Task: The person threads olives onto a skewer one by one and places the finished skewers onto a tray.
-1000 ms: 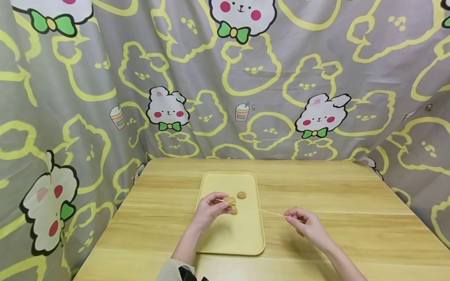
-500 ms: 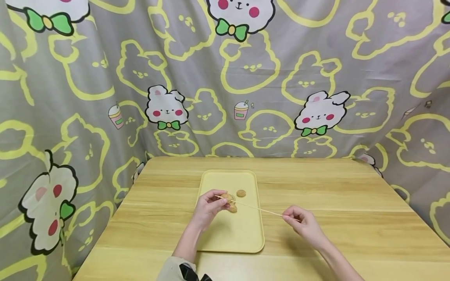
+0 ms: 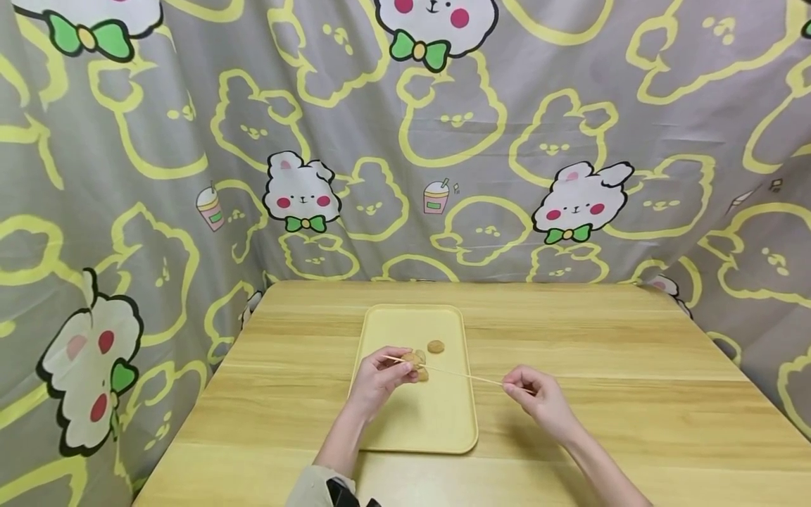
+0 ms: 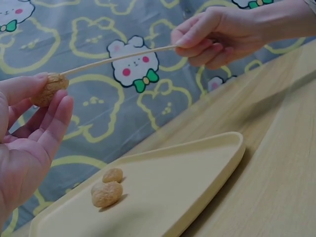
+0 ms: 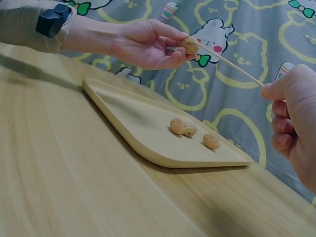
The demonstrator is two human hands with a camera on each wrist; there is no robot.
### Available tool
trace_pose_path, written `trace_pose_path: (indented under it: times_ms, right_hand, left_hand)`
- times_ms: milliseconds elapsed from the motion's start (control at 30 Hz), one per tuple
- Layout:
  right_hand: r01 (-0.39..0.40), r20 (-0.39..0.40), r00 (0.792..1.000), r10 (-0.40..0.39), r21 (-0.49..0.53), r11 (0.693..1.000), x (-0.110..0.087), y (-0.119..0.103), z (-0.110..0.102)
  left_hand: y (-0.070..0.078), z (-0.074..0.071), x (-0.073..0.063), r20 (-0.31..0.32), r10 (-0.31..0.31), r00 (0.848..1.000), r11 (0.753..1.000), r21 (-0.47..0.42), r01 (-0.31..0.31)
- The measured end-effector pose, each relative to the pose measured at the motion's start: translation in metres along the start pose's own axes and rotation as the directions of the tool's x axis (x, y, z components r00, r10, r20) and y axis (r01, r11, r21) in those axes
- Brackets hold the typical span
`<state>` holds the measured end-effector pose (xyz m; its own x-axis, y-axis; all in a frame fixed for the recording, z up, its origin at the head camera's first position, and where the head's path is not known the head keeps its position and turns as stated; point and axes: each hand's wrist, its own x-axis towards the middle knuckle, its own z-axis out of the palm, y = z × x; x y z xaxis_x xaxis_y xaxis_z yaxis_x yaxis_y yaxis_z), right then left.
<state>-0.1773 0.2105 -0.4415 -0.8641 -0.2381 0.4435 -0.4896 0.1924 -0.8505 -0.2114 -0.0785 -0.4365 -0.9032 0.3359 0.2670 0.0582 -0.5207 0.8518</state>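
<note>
My left hand (image 3: 375, 382) pinches a brown, wrinkled meatball (image 4: 49, 90) between thumb and fingers, above the tray. A thin wooden skewer (image 3: 469, 376) runs into this meatball, and in the head view its thin tip shows beyond it on the left. To the right, past the tray's edge, my right hand (image 3: 540, 403) pinches the skewer near its other end, with the fingers curled in. The skewer bows slightly in the left wrist view. Below lie 3 more meatballs (image 5: 211, 141) on the tray, two of them touching in the right wrist view.
The pale yellow tray (image 3: 437, 433) with a low rim lies on a wood-grain table (image 3: 621, 352). A grey curtain (image 3: 481, 162) with bear and rabbit prints hangs behind the table and at both sides. A dark device (image 5: 53, 20) is strapped on the left sleeve.
My right hand has shifted a little to the left along with the skewer. The skewer's tip now reaches slightly farther left past the meatball; the left hand keeps its grip.
</note>
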Motion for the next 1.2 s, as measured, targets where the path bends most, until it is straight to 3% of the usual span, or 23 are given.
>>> trace_pose_path:
  times_ms: [267,600,1000,1200]
  right_hand:
    - [-0.014,-0.009,1.0,0.014,-0.019,1.0,0.003,-0.003,0.005]
    - [-0.021,-0.001,1.0,0.021,0.011,1.0,0.005,-0.003,0.008]
    - [-0.018,0.006,1.0,0.018,0.052,0.999,0.008,-0.004,0.015]
    - [-0.017,0.01,1.0,0.016,0.053,0.998,0.011,-0.023,0.019]
  left_hand:
    - [-0.001,0.002,0.0,-0.008,-0.02,1.0,1.0,-0.007,0.019]
    - [-0.003,0.008,0.001,0.018,0.005,1.0,1.0,-0.027,-0.004]
    - [-0.007,0.013,0.001,0.0,0.008,1.0,0.999,-0.044,-0.008]
    - [-0.01,0.015,0.001,0.008,0.014,1.0,0.999,-0.047,-0.014]
